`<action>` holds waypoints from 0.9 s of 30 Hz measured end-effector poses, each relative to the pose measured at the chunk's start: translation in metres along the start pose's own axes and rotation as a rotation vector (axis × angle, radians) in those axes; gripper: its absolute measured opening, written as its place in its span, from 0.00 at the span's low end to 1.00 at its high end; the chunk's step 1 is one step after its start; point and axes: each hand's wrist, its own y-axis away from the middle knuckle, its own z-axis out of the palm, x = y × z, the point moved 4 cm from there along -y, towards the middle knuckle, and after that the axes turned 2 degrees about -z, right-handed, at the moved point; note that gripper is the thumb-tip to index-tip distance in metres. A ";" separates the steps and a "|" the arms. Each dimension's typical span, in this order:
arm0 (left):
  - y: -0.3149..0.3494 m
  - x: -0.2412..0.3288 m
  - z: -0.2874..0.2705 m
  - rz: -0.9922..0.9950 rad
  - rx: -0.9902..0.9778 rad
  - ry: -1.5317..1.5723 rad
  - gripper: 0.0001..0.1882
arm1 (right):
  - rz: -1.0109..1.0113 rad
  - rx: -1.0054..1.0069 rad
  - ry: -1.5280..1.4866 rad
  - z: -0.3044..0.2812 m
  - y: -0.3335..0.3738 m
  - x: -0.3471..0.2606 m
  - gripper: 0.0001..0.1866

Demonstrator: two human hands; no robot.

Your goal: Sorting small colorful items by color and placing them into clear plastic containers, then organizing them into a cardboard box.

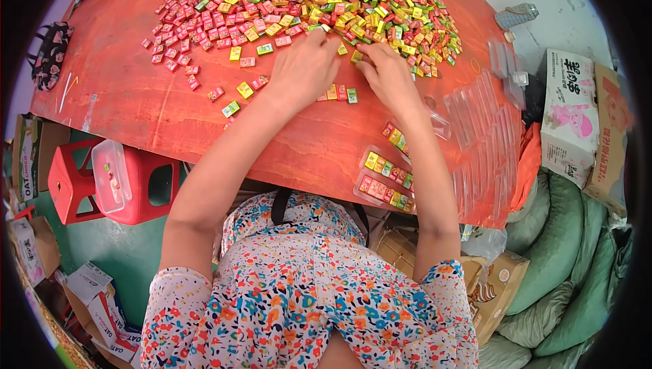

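Note:
At the near edge of a big heap of small red, pink, yellow and green boxes (343,2), both my hands work close together. My left hand (304,67) is bent with its fingers closed at the heap; its fingertips partly hide what they hold. My right hand (390,77) pinches a small yellow-green box (356,56) between thumb and finger. A short row of small boxes (341,93) lies on the red table (285,145) between my wrists. By my right forearm, a clear plastic tray (363,191) holds rows of such boxes, partly covered by the arm.
Empty clear plastic trays (475,114) lie along the table's right side. Loose boxes (231,109) are scattered left of my left forearm. A floral pouch (51,55) rests at the left edge. Red stools (146,192) stand below left, cartons (570,118) at right.

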 end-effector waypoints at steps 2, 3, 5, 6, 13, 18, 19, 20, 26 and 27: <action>-0.024 -0.010 0.013 0.045 0.035 -0.073 0.12 | -0.006 -0.100 0.174 0.013 -0.008 -0.001 0.13; -0.032 -0.010 0.015 0.045 0.039 -0.073 0.12 | -0.038 -0.079 0.213 0.017 -0.009 0.000 0.13; -0.042 -0.008 0.027 0.033 -0.137 -0.178 0.10 | -0.041 -0.084 0.202 0.017 -0.005 0.000 0.12; -0.045 -0.008 0.029 0.031 -0.137 -0.168 0.09 | -0.041 -0.091 0.188 0.017 -0.003 -0.001 0.12; -0.011 -0.011 0.004 0.136 0.076 0.012 0.10 | -0.035 -0.152 0.004 -0.009 0.026 -0.002 0.12; 0.048 -0.015 -0.020 0.116 -0.023 -0.110 0.10 | -0.070 -0.210 -0.041 -0.012 0.049 -0.017 0.14; 0.053 -0.015 -0.017 0.099 -0.080 -0.129 0.09 | -0.045 -0.212 -0.068 -0.009 0.050 -0.016 0.15; 0.054 -0.016 -0.016 0.099 -0.079 -0.129 0.09 | -0.046 -0.212 -0.067 -0.008 0.050 -0.018 0.15; 0.057 -0.014 -0.014 0.129 -0.058 -0.039 0.10 | 0.032 -0.084 -0.067 -0.029 0.048 -0.009 0.15; 0.058 -0.015 -0.016 0.109 -0.077 0.002 0.09 | 0.087 -0.056 -0.060 -0.036 0.047 -0.003 0.14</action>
